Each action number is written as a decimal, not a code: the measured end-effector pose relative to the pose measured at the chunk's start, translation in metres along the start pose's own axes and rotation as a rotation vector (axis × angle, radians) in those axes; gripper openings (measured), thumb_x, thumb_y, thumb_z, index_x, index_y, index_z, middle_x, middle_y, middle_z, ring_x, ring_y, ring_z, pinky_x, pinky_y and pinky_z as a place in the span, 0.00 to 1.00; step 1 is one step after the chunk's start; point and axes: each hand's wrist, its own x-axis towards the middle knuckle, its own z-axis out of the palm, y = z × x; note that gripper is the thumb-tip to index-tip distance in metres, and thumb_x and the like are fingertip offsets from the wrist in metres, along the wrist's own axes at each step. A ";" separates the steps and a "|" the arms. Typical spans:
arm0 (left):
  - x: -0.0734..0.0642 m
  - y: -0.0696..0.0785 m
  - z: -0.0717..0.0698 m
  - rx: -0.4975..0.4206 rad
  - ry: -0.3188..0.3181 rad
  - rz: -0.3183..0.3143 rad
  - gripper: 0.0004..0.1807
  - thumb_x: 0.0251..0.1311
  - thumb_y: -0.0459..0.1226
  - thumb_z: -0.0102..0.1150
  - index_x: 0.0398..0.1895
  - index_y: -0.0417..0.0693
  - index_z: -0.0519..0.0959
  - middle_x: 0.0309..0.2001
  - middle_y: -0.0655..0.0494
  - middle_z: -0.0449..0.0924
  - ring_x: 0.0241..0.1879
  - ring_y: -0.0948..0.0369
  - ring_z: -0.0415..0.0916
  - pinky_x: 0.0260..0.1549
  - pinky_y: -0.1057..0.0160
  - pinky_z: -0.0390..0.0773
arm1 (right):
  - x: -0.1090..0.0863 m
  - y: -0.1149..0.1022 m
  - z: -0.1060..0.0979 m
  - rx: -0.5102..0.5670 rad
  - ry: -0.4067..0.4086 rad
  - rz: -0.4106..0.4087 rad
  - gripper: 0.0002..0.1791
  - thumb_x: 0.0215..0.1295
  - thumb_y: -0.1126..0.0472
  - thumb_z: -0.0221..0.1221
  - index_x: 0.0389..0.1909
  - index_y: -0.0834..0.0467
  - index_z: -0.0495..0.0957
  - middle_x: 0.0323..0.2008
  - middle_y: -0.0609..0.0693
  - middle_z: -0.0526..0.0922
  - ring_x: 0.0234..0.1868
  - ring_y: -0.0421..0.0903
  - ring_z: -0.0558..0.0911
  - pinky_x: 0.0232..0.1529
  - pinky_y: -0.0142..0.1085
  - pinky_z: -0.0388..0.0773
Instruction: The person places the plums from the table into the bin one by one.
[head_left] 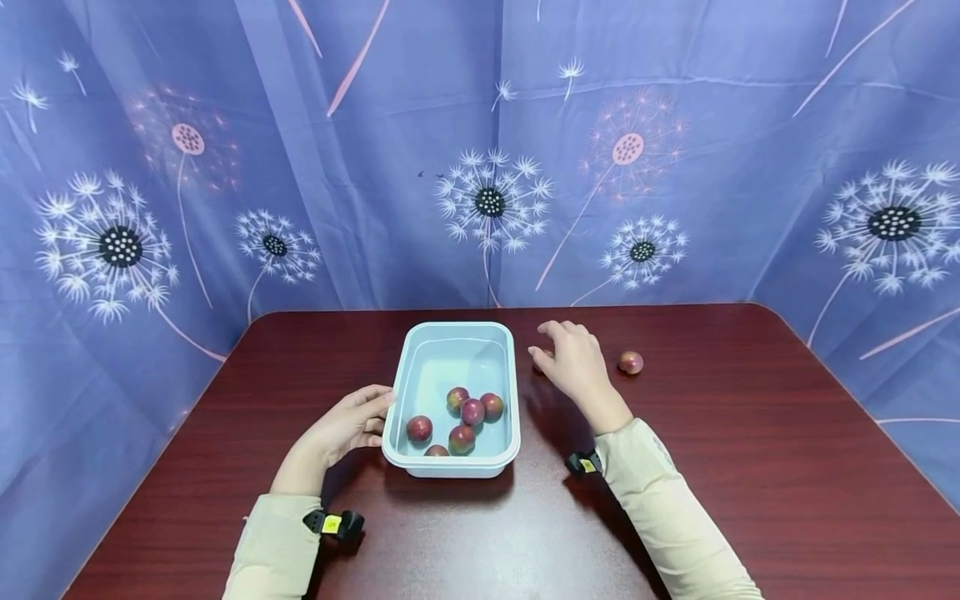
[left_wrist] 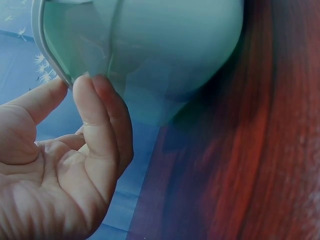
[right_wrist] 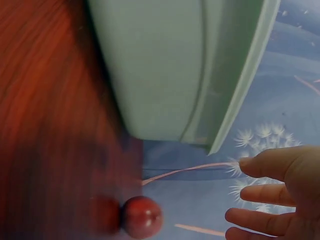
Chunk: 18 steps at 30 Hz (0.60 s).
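A pale blue plastic container point(head_left: 450, 331) sits mid-table with several red plums point(head_left: 462, 439) inside, mostly toward its near end. At its left side, my left hand point(head_left: 351, 421) pinches the rim; the left wrist view shows the thumb and fingers point(left_wrist: 92, 107) at the edge. To the right of the container, my right hand point(head_left: 576, 363) hovers with fingers spread and nothing gripped. Below it a plum point(right_wrist: 142, 217) lies on the table, mostly hidden by the hand in the head view. Another plum point(head_left: 631, 362) rests farther right.
The dark red wooden table point(head_left: 750, 467) ends at a back edge against a blue curtain point(head_left: 375, 208) with dandelion prints. Black wrist cameras are strapped at the left cuff point(head_left: 335, 524) and the right cuff point(head_left: 585, 463).
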 end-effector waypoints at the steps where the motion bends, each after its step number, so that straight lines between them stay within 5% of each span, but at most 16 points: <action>1: 0.000 0.000 0.000 0.000 0.001 0.000 0.28 0.71 0.44 0.46 0.63 0.30 0.59 0.37 0.54 0.78 0.32 0.64 0.78 0.31 0.68 0.77 | 0.000 0.001 0.001 -0.003 -0.013 0.003 0.18 0.57 0.58 0.63 0.45 0.63 0.79 0.41 0.61 0.82 0.43 0.62 0.77 0.45 0.54 0.72; 18: 0.001 -0.001 0.000 0.006 0.012 -0.016 0.27 0.71 0.45 0.46 0.62 0.31 0.61 0.38 0.54 0.79 0.33 0.64 0.78 0.31 0.68 0.78 | -0.001 0.026 0.019 -0.060 -0.123 0.052 0.23 0.56 0.56 0.64 0.50 0.64 0.76 0.46 0.65 0.79 0.47 0.67 0.76 0.46 0.57 0.72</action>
